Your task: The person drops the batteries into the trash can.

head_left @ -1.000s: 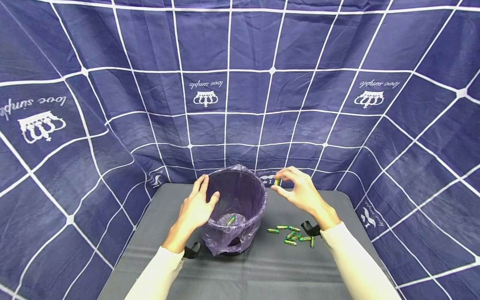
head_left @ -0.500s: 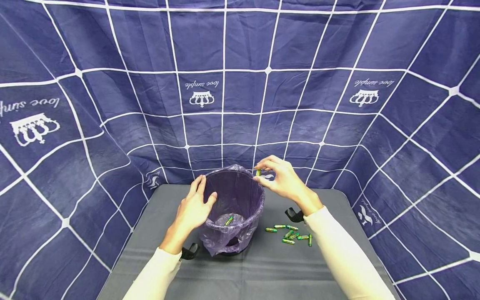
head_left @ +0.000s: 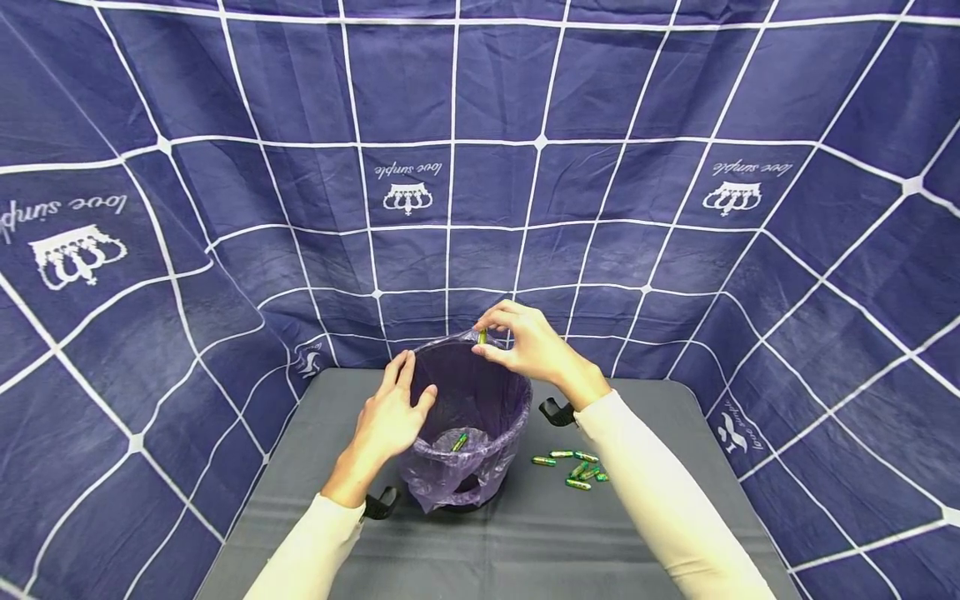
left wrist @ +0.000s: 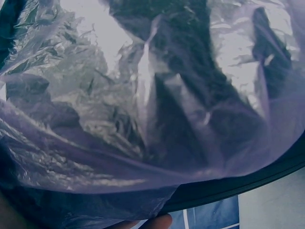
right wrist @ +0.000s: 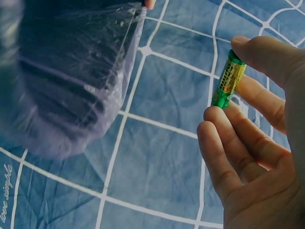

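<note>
In the head view a round bin point(head_left: 442, 479) lined with a purple translucent plastic bag point(head_left: 517, 425) stands on the grey surface. My left hand point(head_left: 390, 421) rests at its left rim, fingers extended and thumb over the opening. The left wrist view is mostly filled by the crinkled bag point(left wrist: 157, 109), with fingertips point(left wrist: 159, 222) at the rim. My right hand point(head_left: 528, 342) pinches a green and gold battery point(right wrist: 228, 78) lengthwise between thumb and fingertips, above the bin's far rim. One similar battery point(head_left: 460, 442) lies at the bottom of the bin.
Several loose batteries point(head_left: 577, 483) lie to the right of the bin, some partly hidden by the right sleeve point(head_left: 660, 492). Blue cloth point(head_left: 487, 192) with white grid lines hangs behind and along both sides of the grey table point(head_left: 405, 554).
My right hand has moved left with the battery, from beside the bin to over its far rim. The left hand stays at the left rim.
</note>
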### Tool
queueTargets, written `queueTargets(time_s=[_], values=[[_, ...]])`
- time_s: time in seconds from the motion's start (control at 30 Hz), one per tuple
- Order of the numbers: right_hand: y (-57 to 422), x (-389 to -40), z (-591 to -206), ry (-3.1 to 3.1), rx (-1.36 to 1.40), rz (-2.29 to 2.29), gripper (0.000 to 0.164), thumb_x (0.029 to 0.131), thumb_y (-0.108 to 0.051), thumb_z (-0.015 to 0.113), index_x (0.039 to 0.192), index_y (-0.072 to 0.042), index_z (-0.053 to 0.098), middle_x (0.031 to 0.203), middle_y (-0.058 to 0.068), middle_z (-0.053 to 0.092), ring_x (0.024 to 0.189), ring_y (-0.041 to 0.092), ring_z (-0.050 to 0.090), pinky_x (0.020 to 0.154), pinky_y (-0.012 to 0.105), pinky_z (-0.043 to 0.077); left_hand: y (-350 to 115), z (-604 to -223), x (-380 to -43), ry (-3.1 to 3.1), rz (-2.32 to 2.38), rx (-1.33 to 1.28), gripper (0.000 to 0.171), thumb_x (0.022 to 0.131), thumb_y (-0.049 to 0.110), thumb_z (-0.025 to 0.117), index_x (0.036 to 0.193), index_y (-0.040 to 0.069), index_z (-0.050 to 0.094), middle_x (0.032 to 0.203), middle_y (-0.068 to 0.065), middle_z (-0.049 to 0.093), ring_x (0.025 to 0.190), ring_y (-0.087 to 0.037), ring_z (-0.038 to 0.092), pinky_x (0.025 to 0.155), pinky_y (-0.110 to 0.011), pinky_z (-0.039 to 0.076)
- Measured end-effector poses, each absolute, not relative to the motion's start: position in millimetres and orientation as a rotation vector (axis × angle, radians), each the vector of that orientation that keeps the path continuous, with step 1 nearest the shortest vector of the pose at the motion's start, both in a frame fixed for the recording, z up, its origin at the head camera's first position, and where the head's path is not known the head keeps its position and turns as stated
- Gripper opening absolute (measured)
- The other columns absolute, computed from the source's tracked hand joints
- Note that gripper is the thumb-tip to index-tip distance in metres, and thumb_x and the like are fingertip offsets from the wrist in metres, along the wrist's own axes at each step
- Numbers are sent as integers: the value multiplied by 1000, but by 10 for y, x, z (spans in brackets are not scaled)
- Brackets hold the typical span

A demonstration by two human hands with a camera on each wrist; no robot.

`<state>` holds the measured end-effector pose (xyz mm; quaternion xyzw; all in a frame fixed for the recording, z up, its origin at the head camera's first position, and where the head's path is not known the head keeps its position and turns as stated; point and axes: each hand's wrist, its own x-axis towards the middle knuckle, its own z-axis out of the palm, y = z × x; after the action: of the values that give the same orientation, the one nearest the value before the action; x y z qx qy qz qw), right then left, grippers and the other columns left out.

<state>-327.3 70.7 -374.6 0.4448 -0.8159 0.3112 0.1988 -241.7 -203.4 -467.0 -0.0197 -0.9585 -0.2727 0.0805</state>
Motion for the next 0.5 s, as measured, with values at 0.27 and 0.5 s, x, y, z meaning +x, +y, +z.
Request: queueTargets(time_s=[0.27, 0.5], values=[[531, -3353, -3745, -2339, 1267, 888, 27, 100, -19, 95, 120, -4, 86, 124, 13, 84, 110, 35, 83, 102, 53, 69, -2017, -4678, -2419, -2876, -809, -60, 84, 118, 54, 54, 186, 12, 27, 194, -7, 25, 136, -66, 71, 114, -77, 56], [398, -3400, -3718, -2355, 1250, 869, 27, 100, -21, 95, 120, -5, 86, 123, 13, 84, 111, 35, 83, 102, 49, 69, -2023, -4662, -2424, -2873, -799, -77, 84, 119, 53, 54, 186, 10, 27, 194, -9, 25, 137, -65, 70, 114, -77, 56]])
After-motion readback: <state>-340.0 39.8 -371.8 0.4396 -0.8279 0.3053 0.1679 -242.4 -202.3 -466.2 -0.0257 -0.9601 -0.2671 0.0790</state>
